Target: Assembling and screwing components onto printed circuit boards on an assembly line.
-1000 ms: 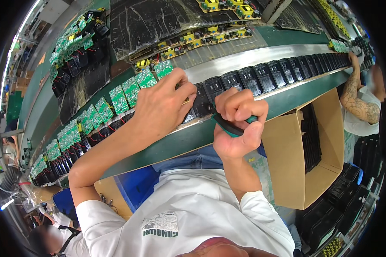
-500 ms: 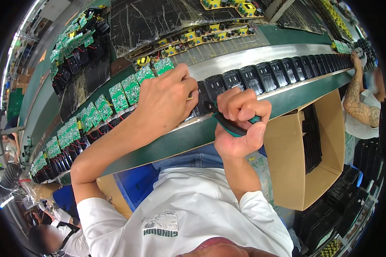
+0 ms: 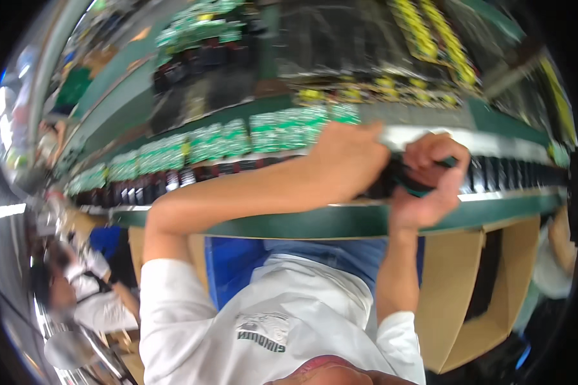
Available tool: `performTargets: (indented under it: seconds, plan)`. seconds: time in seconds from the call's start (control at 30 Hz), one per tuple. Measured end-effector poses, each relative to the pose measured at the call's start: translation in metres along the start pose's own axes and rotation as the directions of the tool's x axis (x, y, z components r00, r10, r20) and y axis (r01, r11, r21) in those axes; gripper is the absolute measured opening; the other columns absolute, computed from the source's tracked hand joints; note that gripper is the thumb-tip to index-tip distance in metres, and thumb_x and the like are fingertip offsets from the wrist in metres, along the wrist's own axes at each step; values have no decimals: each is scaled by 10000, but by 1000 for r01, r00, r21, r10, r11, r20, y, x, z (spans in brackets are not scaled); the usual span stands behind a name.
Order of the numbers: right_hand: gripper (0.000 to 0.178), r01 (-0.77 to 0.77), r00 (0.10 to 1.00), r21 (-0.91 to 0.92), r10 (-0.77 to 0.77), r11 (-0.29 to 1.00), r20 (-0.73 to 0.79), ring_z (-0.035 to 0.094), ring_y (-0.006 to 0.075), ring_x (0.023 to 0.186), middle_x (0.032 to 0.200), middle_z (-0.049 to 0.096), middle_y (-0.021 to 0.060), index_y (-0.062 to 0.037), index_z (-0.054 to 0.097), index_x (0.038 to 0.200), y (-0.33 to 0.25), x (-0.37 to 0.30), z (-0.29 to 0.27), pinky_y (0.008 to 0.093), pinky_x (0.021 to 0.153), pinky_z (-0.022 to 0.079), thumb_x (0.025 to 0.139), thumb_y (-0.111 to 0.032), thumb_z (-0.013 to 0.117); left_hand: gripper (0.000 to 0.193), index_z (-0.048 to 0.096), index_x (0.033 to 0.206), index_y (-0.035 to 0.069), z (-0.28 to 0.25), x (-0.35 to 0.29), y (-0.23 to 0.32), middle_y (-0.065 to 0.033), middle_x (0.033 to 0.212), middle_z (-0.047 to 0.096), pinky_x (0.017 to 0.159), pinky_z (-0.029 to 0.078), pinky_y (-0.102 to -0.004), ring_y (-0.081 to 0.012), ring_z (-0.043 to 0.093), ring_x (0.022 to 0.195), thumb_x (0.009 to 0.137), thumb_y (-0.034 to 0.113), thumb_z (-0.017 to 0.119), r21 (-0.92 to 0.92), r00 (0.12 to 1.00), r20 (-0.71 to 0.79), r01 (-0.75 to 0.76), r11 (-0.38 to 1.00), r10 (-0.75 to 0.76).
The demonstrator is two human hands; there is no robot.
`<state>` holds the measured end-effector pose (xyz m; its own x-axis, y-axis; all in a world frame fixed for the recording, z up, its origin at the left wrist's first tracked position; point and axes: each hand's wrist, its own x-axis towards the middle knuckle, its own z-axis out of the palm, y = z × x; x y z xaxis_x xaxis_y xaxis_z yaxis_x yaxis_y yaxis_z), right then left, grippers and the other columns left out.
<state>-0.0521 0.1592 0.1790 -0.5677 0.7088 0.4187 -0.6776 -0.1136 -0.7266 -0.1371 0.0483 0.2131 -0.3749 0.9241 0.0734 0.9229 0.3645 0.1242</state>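
The picture is smeared by motion. My right hand (image 3: pixel 424 208) is closed around the teal-and-black handles of a pair of pliers (image 3: pixel 416 188), whose jaws point left and are blurred. My left hand (image 3: pixel 350 160) is beside the pliers' jaws over the row of black plastic cases (image 3: pixel 494 174). Its fingers are curled together, and whatever they pinch is hidden. Left of this hand, green circuit boards (image 3: pixel 286 131) stand in a line along the bench, with black cases in front of them.
Boards with yellow parts (image 3: pixel 382 93) lie behind the line. A cardboard box (image 3: pixel 449 282) stands open below the bench's green front edge (image 3: pixel 289 224) on the right, and a blue bin (image 3: pixel 234 263) near my lap. Other people are at both sides.
The view has turned, so bench and hands appear farther right and more level. My right hand still grips the pliers, and my left stays close to their jaws.
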Motion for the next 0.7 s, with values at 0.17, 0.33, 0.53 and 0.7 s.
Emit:
performTargets:
  seconds: [0.17,0.33,0.53,0.7]
  plan:
    - [187,-111,989,118,98,987,112,369,158,688,766,440,44,-99,462,900,1,5,-12,315,629,337,970,-270,437,132,769,767,99,10,-1,-2,-108,844,650,497,484,-443,-300,651,598,779,217,712,19,995,-103,-2,1000,4]
    - [200,-12,970,135,-21,991,242,356,155,691,753,413,26,-115,455,883,1,1,-10,312,620,309,1000,-275,431,159,767,753,65,-3,2,-5,-142,816,684,502,482,-451,-319,650,581,742,221,743,-27,992,-99,-84,996,81]
    - [265,102,990,68,-108,992,86,361,164,674,737,426,38,-126,434,878,-9,-23,0,323,630,325,987,-366,405,290,778,801,60,-32,43,-21,-144,830,757,592,514,-487,-340,691,651,682,319,832,-71,950,85,-294,953,300]
    - [291,56,996,60,-60,997,68,372,168,693,749,424,38,-114,423,890,-7,-21,2,316,642,325,1009,-379,438,428,744,960,130,-21,73,-57,-24,910,738,800,529,-412,-284,685,864,654,384,902,-219,948,139,-252,943,286]
